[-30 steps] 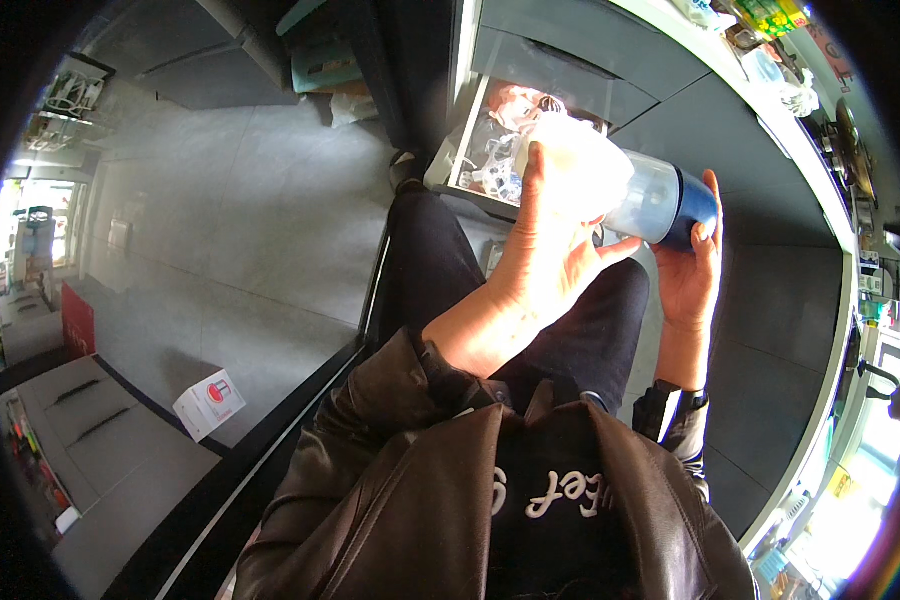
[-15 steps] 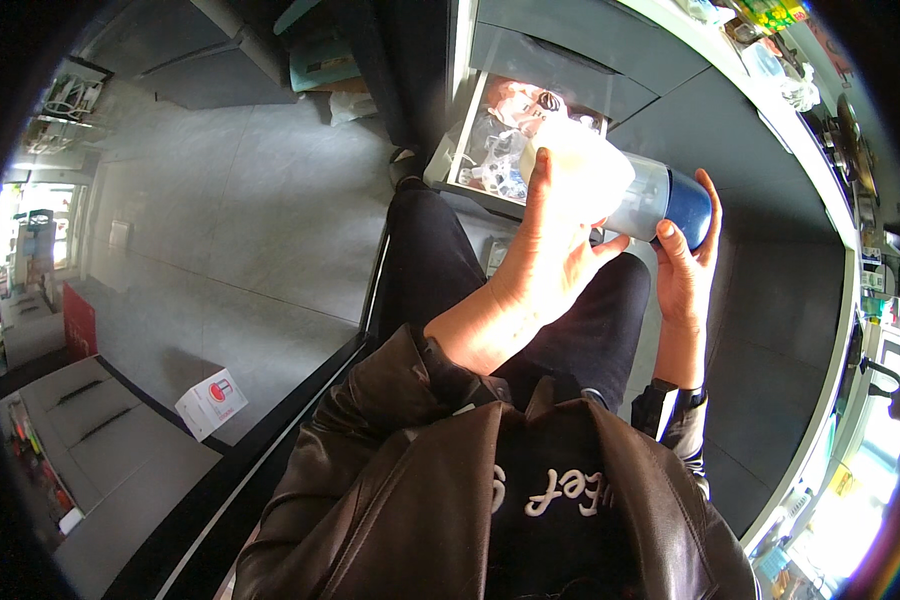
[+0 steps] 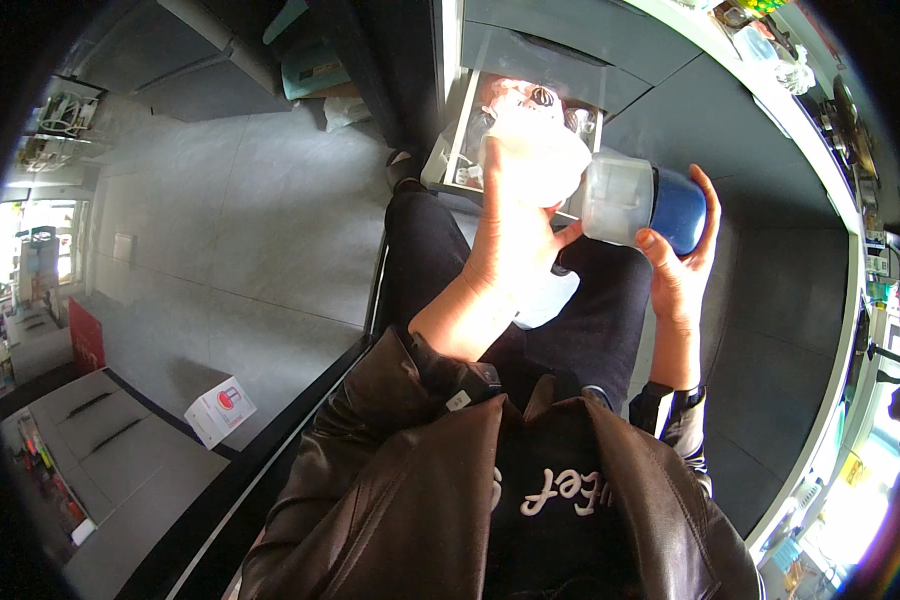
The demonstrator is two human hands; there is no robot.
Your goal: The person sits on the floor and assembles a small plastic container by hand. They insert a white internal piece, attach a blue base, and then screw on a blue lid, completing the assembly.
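My right hand (image 3: 680, 275) grips the dark blue end (image 3: 678, 212) of a clear plastic container (image 3: 615, 198), its thumb on the near side and fingers round the far side. The container lies sideways, its clear end pointing left. My left hand (image 3: 510, 235) is closed on a white bundle (image 3: 538, 155), so washed out by sunlight that its material cannot be made out. Bundle and container are close side by side. Below my left hand a pale bluish patch (image 3: 550, 303) shows over my lap. Behind the bundle, an open drawer (image 3: 436, 165) holds crumpled plastic bags (image 3: 515, 97).
Grey drawer fronts (image 3: 610, 40) rise beyond the open drawer, under a white counter edge (image 3: 730, 85). My knees (image 3: 420, 225) are close to the drawer. A white box (image 3: 220, 410) stands on the tiled floor at the left.
The white bundle and my left hand have shifted left, away from the container. More of the container's clear end now shows. The pale patch has appeared below my left hand.
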